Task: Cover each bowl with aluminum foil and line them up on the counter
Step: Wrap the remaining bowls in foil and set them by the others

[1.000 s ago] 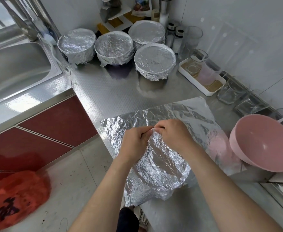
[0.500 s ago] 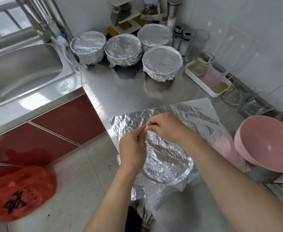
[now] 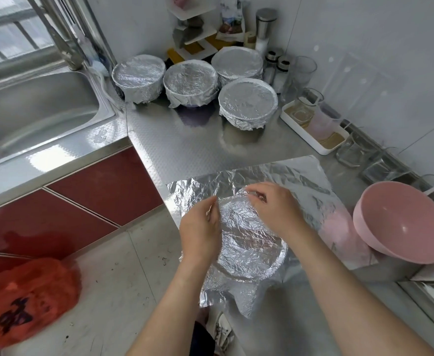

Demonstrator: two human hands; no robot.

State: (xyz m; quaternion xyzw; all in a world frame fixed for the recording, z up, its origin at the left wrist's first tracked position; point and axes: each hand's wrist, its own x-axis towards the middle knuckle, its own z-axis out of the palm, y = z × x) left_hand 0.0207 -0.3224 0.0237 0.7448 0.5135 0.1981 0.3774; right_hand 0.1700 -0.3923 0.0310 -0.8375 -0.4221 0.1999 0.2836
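Observation:
A bowl wrapped in crinkled foil [image 3: 246, 242] sits at the counter's front edge, on top of a flat foil sheet [image 3: 275, 176]. My left hand [image 3: 201, 229] pinches the foil at the bowl's left rim. My right hand [image 3: 275, 206] curls over the far rim and pinches the foil there. Loose foil hangs off the counter edge below the bowl. Several foil-covered bowls stand at the back: one [image 3: 139, 77] by the sink, one [image 3: 190, 84] beside it, one [image 3: 237, 64] behind and one [image 3: 248, 102] in front. A bare pink bowl [image 3: 400, 222] leans tilted at the right.
A steel sink [image 3: 31, 116] lies at the left. A white tray [image 3: 313, 134] with cups, glass jars [image 3: 349, 152] and shakers [image 3: 279, 70] line the right wall. A shelf rack [image 3: 198, 29] fills the back corner. A red bag [image 3: 28, 301] lies on the floor.
My hands have parted: the left slid to the bowl's left rim, the right stayed at the far rim. The view tilted up a little.

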